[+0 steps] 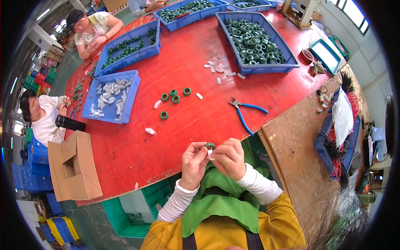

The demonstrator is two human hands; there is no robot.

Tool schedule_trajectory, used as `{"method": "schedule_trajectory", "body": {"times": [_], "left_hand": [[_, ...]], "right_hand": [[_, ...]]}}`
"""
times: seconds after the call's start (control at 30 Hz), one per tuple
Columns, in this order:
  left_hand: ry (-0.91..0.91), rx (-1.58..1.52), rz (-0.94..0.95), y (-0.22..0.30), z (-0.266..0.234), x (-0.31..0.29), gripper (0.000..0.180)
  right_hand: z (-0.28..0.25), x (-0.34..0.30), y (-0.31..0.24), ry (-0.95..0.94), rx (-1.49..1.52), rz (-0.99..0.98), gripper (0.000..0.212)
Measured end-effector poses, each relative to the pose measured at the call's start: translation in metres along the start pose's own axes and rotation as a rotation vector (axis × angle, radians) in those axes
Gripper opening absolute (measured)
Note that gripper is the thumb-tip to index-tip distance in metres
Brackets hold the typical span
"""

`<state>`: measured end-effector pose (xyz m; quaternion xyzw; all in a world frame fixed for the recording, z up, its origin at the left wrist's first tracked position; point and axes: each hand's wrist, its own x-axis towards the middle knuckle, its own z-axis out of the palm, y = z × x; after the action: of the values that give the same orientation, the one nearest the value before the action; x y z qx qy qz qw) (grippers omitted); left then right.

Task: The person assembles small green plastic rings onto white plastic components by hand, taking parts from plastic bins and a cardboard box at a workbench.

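Note:
My left hand [193,162] and my right hand [228,157] meet just off the near edge of the red table [200,108]. Between their fingertips they pinch a small green ring [210,145] and a small white piece [211,153] pressed against it. Several more green rings [175,96] lie loose on the table in front of me, with white pieces [150,131] scattered among them. Blue-handled pliers [244,111] lie to the right of the rings.
Blue bins of green rings [254,39] and one of white pieces [111,96] stand farther back. An open cardboard box [74,166] sits at the left corner. Two other people work at the far left. Bundles of red and black wires [335,154] lie at right.

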<state>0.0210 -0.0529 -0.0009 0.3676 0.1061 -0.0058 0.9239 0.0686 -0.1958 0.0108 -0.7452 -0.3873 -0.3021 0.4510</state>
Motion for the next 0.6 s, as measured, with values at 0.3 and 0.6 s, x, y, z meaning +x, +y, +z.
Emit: {"method": "schedule_trajectory", "body": {"times": [0.3,0.6], "left_hand": [[-0.001,-0.139,-0.018,-0.003,-0.003,0.004,0.013],[-0.034,-0.109,0.004,-0.003,0.002,0.002,0.014]], "right_hand": [[-0.001,-0.004,-0.001,0.003,0.115,-0.024,0.023],[-0.014,0.012,0.000,0.029,0.216,0.319,0.022]]}}
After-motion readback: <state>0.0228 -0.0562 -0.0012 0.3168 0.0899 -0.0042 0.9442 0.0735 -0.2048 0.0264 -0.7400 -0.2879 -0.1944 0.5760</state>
